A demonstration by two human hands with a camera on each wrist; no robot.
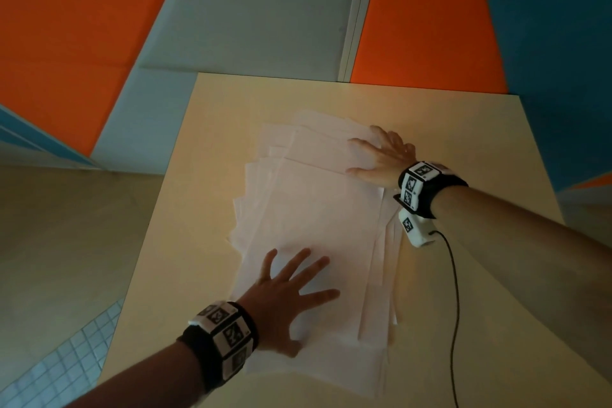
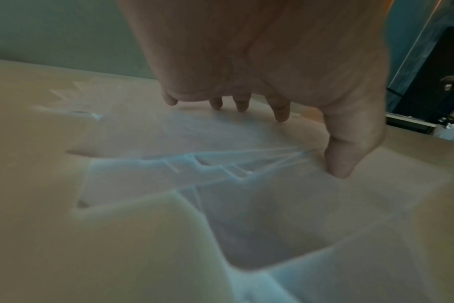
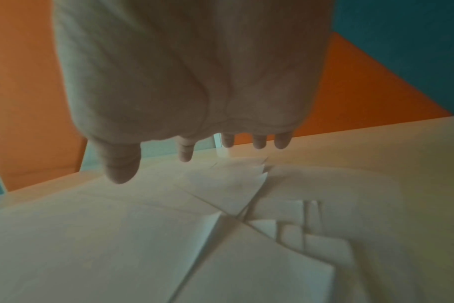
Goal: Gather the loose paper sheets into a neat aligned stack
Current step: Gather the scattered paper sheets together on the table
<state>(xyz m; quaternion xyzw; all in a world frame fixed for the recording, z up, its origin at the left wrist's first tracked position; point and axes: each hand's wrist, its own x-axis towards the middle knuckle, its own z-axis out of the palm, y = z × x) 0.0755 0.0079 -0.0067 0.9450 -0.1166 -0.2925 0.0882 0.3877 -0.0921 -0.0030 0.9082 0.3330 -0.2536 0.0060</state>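
So we've got the paper sheets (image 1: 314, 209) fanned out in a messy pile in the middle of the pale worktop (image 1: 463, 129), corners poking out on every side. Our left hand (image 1: 284, 298) lies flat on the near end of the pile, fingers spread and straight, thumb tip down on the paper. Our right hand (image 1: 381, 156) rests at the pile's far right corner, fingers also straight and splayed, gripping nothing. A black cable (image 1: 455, 291) trails down just right of the pile.
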